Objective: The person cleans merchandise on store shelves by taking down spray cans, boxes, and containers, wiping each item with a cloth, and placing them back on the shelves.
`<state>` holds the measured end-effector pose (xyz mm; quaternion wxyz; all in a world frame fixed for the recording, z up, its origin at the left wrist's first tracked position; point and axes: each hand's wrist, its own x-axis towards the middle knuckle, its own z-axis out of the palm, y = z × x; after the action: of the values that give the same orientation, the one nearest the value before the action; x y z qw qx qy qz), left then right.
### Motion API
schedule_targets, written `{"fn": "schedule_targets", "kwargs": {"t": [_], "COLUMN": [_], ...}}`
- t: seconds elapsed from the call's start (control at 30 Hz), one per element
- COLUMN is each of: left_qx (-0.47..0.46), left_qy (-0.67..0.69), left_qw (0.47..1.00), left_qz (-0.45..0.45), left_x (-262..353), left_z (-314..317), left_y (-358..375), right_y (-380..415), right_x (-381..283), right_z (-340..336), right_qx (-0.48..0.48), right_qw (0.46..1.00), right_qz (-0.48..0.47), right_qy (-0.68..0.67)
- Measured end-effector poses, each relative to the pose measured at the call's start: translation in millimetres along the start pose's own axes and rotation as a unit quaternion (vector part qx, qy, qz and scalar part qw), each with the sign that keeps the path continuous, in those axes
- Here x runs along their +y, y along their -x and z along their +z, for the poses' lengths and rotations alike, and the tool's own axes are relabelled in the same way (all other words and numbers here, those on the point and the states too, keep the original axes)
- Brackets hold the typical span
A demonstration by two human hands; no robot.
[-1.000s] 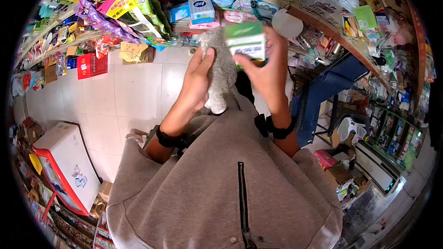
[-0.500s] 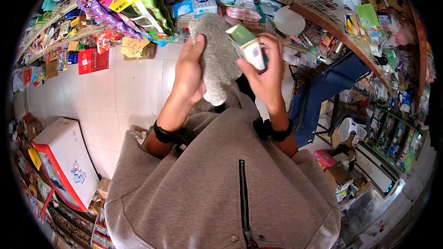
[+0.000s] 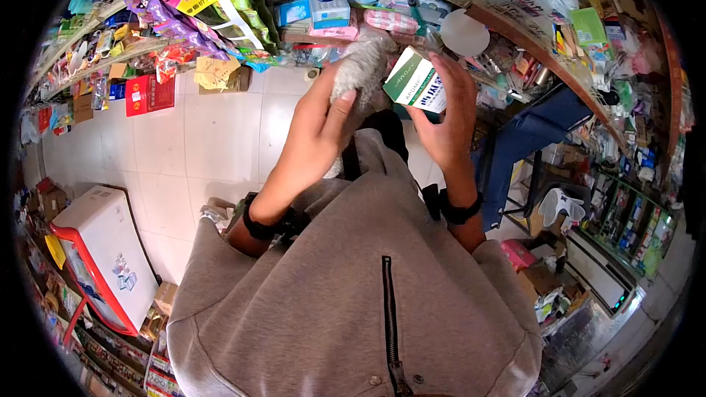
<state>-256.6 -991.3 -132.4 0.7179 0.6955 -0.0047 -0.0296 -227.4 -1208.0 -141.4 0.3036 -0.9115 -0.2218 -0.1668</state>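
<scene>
In a crowded shop, a white cabinet with a red edge (image 3: 107, 231) stands left of a pale tiled floor (image 3: 220, 140). The left hand (image 3: 316, 121) is half closed, thumb pressing a fuzzy grey fabric piece (image 3: 360, 73); a loosened thumb could let that soft bundle slip. Just right, a green-and-white cardboard box (image 3: 418, 88) sits tilted in the right hand (image 3: 452, 114), thumb and fingers parted only by its width. A weak pinch might drop it; squeezing hard might dent it.

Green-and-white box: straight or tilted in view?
Tilted: edges and printing on the green-and-white box slant across the view, gripped by the right hand.
</scene>
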Motion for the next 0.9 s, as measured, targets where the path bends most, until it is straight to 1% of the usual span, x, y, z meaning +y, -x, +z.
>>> {"fn": "schedule_targets", "kwargs": {"t": [0.03,0.07,0.1,0.13,0.17,0.2,0.23,0.3,0.33,0.4,0.53,0.6,0.7,0.83,0.9], "left_qx": [-0.023,-0.009,-0.008,-0.009,-0.01,0.015,0.017,-0.008,-0.006,-0.03,-0.007,-0.032,-0.04,-0.031,-0.063], "left_qy": [-0.122,-0.201,-0.202,-0.243,-0.284,-0.296,-0.297,-0.361,-0.361,-0.404,-0.397,-0.399,-0.398,-0.396,-0.451], "left_qw": [0.99,0.97,0.97,0.96,0.949,0.939,0.939,0.923,0.924,0.903,0.906,0.903,0.899,0.895,0.867], "left_qz": [0.067,0.138,0.136,0.137,0.137,0.173,0.172,0.13,0.128,0.143,0.145,0.159,0.18,0.204,0.201], "left_x": [4,13,16,17,17,11,12,14,13,12,12,15,10,6,9], "left_z": [-3,-3,-2,-2,-2,-1,-3,-6,-5,-2,-4,-6,-9,-5,-4], "left_y": [0,-2,-3,-4,-5,-8,-9,-9,-9,-9,-16,-18,-22,-25,-25], "right_y": [-1,-2,-4,-5,-6,-7,-7,-7,-7,-9,-15,-17,-17,-15,-17], "right_x": [-2,-3,-6,-9,-12,-15,-16,-17,-20,-27,-31,-34,-30,-29,-30], "right_z": [-3,-6,-8,-9,-10,-10,-11,-13,-14,-15,-16,-19,-18,-17,-17], "right_qx": [-0.001,-0.015,-0.029,-0.03,-0.045,-0.059,-0.059,-0.066,-0.068,-0.086,-0.1,-0.124,-0.113,-0.114,-0.122], "right_qw": [1.0,0.999,0.997,0.997,0.993,0.988,0.988,0.988,0.987,0.979,0.975,0.971,0.97,0.973,0.972], "right_qz": [0.001,-0.026,-0.053,-0.054,-0.076,-0.098,-0.1,-0.097,-0.098,-0.12,-0.134,-0.122,-0.139,-0.13,-0.122], "right_qy": [-0.001,0.026,0.052,0.048,0.078,0.108,0.106,0.104,0.103,0.141,0.145,0.164,0.166,0.152,0.159]}}
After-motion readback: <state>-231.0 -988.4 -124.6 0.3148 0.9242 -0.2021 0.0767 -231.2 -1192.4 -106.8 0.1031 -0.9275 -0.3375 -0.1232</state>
